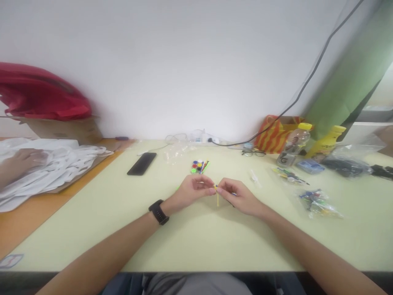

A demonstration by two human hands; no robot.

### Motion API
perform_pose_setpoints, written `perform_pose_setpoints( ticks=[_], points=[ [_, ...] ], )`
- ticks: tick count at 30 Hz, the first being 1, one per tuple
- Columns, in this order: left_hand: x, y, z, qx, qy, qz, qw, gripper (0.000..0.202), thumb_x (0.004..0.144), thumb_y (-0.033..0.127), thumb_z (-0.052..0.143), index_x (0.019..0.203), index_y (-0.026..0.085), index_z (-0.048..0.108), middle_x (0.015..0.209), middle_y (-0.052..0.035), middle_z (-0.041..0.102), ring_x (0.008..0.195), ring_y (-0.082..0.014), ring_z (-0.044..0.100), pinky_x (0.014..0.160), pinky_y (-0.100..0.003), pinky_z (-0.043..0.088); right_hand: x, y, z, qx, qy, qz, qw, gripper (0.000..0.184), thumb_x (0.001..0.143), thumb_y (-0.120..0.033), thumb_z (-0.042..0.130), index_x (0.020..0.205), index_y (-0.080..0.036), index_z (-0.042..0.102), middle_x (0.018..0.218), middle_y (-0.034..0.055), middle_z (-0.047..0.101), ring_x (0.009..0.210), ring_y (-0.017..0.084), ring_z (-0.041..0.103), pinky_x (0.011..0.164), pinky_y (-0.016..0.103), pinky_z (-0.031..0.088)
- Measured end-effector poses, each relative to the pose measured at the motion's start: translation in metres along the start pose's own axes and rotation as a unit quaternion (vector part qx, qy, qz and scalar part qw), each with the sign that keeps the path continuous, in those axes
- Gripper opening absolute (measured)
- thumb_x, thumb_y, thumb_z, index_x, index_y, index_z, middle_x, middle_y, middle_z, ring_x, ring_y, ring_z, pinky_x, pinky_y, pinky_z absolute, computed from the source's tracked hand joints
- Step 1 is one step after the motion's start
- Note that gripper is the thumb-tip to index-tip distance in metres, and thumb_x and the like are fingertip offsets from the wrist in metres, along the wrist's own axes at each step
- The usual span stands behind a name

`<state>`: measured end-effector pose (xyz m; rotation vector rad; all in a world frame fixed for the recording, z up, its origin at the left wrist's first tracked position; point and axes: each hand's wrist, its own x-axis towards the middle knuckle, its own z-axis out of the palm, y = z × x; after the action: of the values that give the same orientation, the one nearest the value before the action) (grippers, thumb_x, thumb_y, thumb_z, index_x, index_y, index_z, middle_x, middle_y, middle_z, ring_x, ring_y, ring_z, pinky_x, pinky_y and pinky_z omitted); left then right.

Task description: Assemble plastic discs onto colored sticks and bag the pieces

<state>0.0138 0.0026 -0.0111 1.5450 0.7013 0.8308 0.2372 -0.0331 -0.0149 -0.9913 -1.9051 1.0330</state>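
Observation:
Over the middle of the table, my left hand (196,189) and my right hand (236,195) meet, fingertips pinched together on a small yellow plastic piece (217,200). Its thin yellow stem hangs down between the hands, and a bit of dark blue shows at the top; the rest is covered by my fingers. Just beyond my left hand lie several coloured round discs (196,165) in red, blue, yellow, green and white. Beside them is a small bunch of thin coloured sticks (205,166). A black watch (159,212) is on my left wrist.
A black phone (141,164) lies at left. On the right are plastic bags of coloured parts (319,203), glasses (253,153), a clear bottle (294,143) and a yellow bottle (327,143). Another person's hand (26,162) rests on white straps (70,164) at far left.

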Motion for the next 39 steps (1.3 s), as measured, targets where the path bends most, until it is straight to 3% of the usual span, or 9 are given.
perform_pose_setpoints(
  ticks=[4, 6, 11, 13, 15, 17, 19, 25, 39],
  points=[
    [0.000, -0.001, 0.000, -0.019, 0.008, 0.001, 1.000, 0.029, 0.080, 0.032, 0.086, 0.097, 0.014, 0.072, 0.094, -0.0074, 0.076, 0.092, -0.0214, 0.074, 0.092, -0.038, 0.058, 0.000, 0.000, 0.000, 0.008, 0.008, -0.011, 1.000, 0.034, 0.103, -0.049, 0.052, 0.088, -0.019, 0.058, 0.068, -0.0038, 0.046, 0.062, 0.013, 0.041, 0.058, 0.028, 0.034],
    [0.000, -0.001, 0.000, -0.034, 0.013, -0.004, 0.999, 0.029, 0.081, 0.033, 0.085, 0.098, 0.014, 0.071, 0.093, -0.0076, 0.077, 0.091, -0.0216, 0.074, 0.094, -0.040, 0.058, -0.001, -0.002, 0.001, 0.025, 0.035, -0.020, 0.999, 0.027, 0.103, -0.047, 0.053, 0.106, -0.021, 0.058, 0.071, -0.0038, 0.048, 0.062, 0.013, 0.044, 0.058, 0.028, 0.035],
    [0.001, -0.001, -0.002, -0.052, 0.029, -0.009, 0.998, 0.029, 0.080, 0.032, 0.086, 0.099, 0.014, 0.072, 0.091, -0.0061, 0.077, 0.090, -0.0209, 0.075, 0.093, -0.038, 0.058, -0.005, -0.004, 0.003, 0.054, 0.073, -0.047, 0.995, 0.066, 0.101, -0.040, 0.057, 0.153, -0.034, 0.019, 0.093, -0.0024, 0.053, 0.063, 0.013, 0.047, 0.059, 0.028, 0.040],
    [0.001, -0.001, -0.003, -0.057, 0.034, -0.009, 0.998, 0.029, 0.079, 0.032, 0.086, 0.098, 0.014, 0.073, 0.091, -0.0059, 0.077, 0.089, -0.0202, 0.075, 0.092, -0.037, 0.058, -0.005, -0.003, 0.002, 0.052, 0.067, -0.049, 0.995, 0.056, 0.101, -0.041, 0.056, 0.149, -0.033, 0.029, 0.095, -0.0019, 0.052, 0.064, 0.013, 0.047, 0.062, 0.029, 0.041],
    [0.001, -0.001, -0.003, -0.054, 0.034, -0.001, 0.998, 0.027, 0.080, 0.031, 0.086, 0.095, 0.014, 0.073, 0.090, -0.0061, 0.077, 0.087, -0.0189, 0.074, 0.090, -0.035, 0.058, -0.004, 0.000, -0.001, 0.042, 0.023, -0.039, 0.998, 0.025, 0.104, -0.045, 0.047, 0.115, -0.024, 0.058, 0.082, -0.0019, 0.052, 0.062, 0.013, 0.045, 0.063, 0.030, 0.039],
    [0.002, -0.001, -0.003, -0.047, 0.035, 0.012, 0.998, 0.023, 0.081, 0.031, 0.085, 0.091, 0.013, 0.073, 0.090, -0.0063, 0.076, 0.085, -0.0174, 0.072, 0.087, -0.032, 0.057, -0.003, 0.004, -0.005, 0.034, -0.031, -0.030, 0.999, 0.051, 0.107, -0.049, 0.034, 0.069, -0.020, 0.052, 0.063, -0.0022, 0.044, 0.057, 0.014, 0.039, 0.062, 0.032, 0.036],
    [0.002, -0.001, -0.003, -0.045, 0.038, 0.020, 0.998, 0.022, 0.081, 0.031, 0.085, 0.089, 0.014, 0.073, 0.089, -0.0061, 0.076, 0.084, -0.0165, 0.071, 0.084, -0.031, 0.057, -0.002, 0.007, -0.008, 0.033, -0.050, -0.028, 0.998, 0.062, 0.107, -0.051, 0.029, 0.055, -0.020, 0.038, 0.054, -0.0021, 0.037, 0.054, 0.013, 0.035, 0.061, 0.032, 0.032],
    [0.000, 0.000, -0.002, -0.037, 0.051, 0.008, 0.998, 0.037, 0.083, 0.034, 0.083, 0.115, 0.017, 0.073, 0.100, -0.0069, 0.076, 0.092, -0.0201, 0.073, 0.091, -0.036, 0.056, -0.001, 0.004, -0.003, 0.018, -0.016, -0.011, 1.000, 0.046, 0.101, -0.053, 0.051, 0.070, -0.019, 0.050, 0.063, -0.0042, 0.040, 0.058, 0.012, 0.037, 0.057, 0.028, 0.030],
    [-0.001, 0.007, 0.003, -0.036, 0.025, 0.008, 0.999, 0.029, 0.081, 0.035, 0.084, 0.096, 0.015, 0.071, 0.094, -0.0064, 0.075, 0.095, -0.0224, 0.074, 0.096, -0.039, 0.056, 0.001, -0.002, 0.000, 0.044, 0.024, -0.001, 0.999, 0.039, 0.099, -0.058, 0.054, 0.092, -0.020, 0.059, 0.069, -0.0033, 0.048, 0.061, 0.013, 0.041, 0.056, 0.027, 0.034]
  ],
)
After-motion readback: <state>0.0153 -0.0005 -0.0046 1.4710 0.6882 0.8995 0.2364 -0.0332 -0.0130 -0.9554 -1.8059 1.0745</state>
